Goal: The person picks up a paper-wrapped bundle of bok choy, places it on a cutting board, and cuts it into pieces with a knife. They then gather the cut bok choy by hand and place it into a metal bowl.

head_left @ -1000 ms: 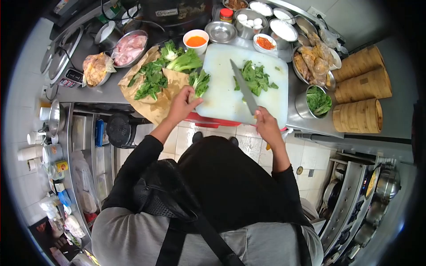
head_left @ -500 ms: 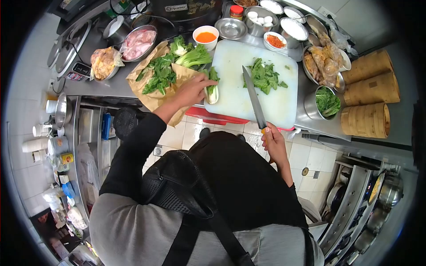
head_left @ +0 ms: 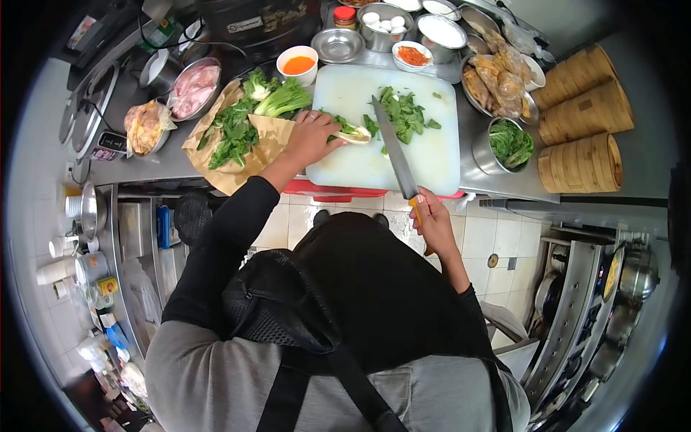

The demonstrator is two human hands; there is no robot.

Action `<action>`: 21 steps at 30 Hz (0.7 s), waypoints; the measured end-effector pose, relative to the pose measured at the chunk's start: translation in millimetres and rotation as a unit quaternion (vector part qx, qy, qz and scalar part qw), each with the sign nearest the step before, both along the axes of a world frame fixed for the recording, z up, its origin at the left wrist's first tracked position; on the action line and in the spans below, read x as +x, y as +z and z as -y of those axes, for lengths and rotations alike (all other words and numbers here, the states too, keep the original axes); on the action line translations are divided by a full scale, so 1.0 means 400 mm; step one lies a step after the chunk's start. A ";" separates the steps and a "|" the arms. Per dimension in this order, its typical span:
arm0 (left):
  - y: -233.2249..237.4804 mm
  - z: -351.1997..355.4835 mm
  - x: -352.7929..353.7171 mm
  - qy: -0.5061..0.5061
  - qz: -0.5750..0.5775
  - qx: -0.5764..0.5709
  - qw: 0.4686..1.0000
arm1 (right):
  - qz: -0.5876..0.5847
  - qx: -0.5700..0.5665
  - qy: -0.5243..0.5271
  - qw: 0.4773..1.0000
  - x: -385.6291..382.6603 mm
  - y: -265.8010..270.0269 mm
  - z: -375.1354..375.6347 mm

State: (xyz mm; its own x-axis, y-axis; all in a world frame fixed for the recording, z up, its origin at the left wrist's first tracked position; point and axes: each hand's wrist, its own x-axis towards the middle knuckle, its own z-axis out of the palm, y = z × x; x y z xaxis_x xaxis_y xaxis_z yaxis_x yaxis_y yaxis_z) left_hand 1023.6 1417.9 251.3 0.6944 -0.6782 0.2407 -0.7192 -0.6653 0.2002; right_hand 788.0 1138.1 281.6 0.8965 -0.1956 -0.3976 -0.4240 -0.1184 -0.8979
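My left hand (head_left: 314,137) is closed round a small bok choy (head_left: 354,134) at the left side of the white cutting board (head_left: 345,169); the pale stem end points right. In my right hand (head_left: 433,217) is the yellow handle of a large knife (head_left: 396,155), whose blade lies slanted over the board, tip away from me. Chopped green leaves (head_left: 405,115) are spread beside the blade. Left of the board, more leafy greens (head_left: 236,134) rest on brown paper (head_left: 271,137).
Behind the board stand an orange-filled bowl (head_left: 298,65), a metal dish (head_left: 338,46) and a pot of eggs (head_left: 384,29). A metal container of greens (head_left: 510,145) and bamboo steamers (head_left: 580,163) are at the right. Raw meat (head_left: 194,89) fills a bowl at the left.
The bok choy has turned from pointing toward me to lying crosswise, stem to the right, with my left hand now around it. The whole view has shifted, so the counter items appear further left.
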 end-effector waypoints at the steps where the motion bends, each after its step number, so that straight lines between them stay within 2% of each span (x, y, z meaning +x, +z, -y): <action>1: -0.002 0.003 -0.001 -0.002 0.000 0.000 1.000 | -0.005 -0.001 0.000 1.000 -0.012 0.001 -0.001; 4: -0.003 0.010 0.003 -0.006 -0.019 -0.012 1.000 | -0.016 -0.009 0.001 1.000 -0.040 0.016 -0.007; 6: -0.007 0.024 0.004 0.001 0.017 -0.088 0.996 | -0.009 -0.002 -0.003 1.000 -0.054 0.014 -0.007; 13: -0.022 0.050 0.048 0.017 0.026 -0.057 0.998 | -0.013 0.014 -0.017 1.000 -0.057 0.018 -0.006; 21: -0.030 0.051 0.044 0.034 -0.044 -0.087 0.995 | -0.056 0.052 -0.036 0.996 -0.063 0.018 -0.016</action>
